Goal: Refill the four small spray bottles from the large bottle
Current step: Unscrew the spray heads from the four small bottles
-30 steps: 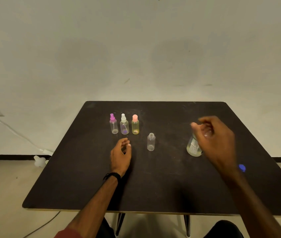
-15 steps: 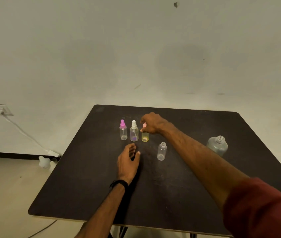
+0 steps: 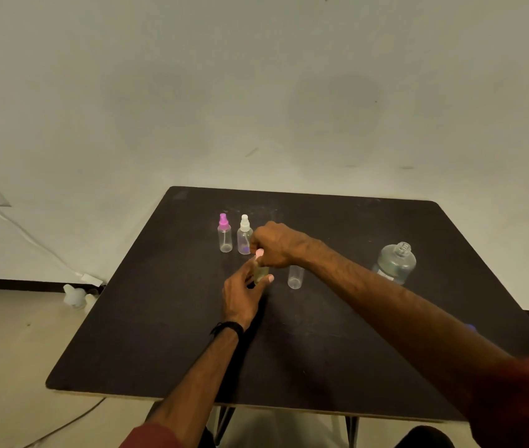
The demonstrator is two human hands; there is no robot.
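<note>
On the black table (image 3: 321, 350) a small yellowish spray bottle (image 3: 261, 272) with a pink cap (image 3: 259, 253) sits between my hands. My left hand (image 3: 243, 294) grips its body while my right hand (image 3: 277, 244) pinches the pink cap from above. Behind them stand a small bottle with a magenta sprayer (image 3: 224, 233) and one with a white sprayer (image 3: 244, 235). An uncapped small clear bottle (image 3: 295, 277) stands just right of my hands. The large clear bottle (image 3: 395, 263), its neck open, is at the right.
A small blue cap (image 3: 470, 327) lies near the table's right edge, partly hidden by my right arm. On the floor at left are a white cable (image 3: 30, 240) and white plastic objects (image 3: 75, 295). A pale wall rises behind the table.
My right hand left the large bottle, reached to the pink-capped bottle and drew it nearer. My left hand rose from the table and took hold of that bottle's body.
</note>
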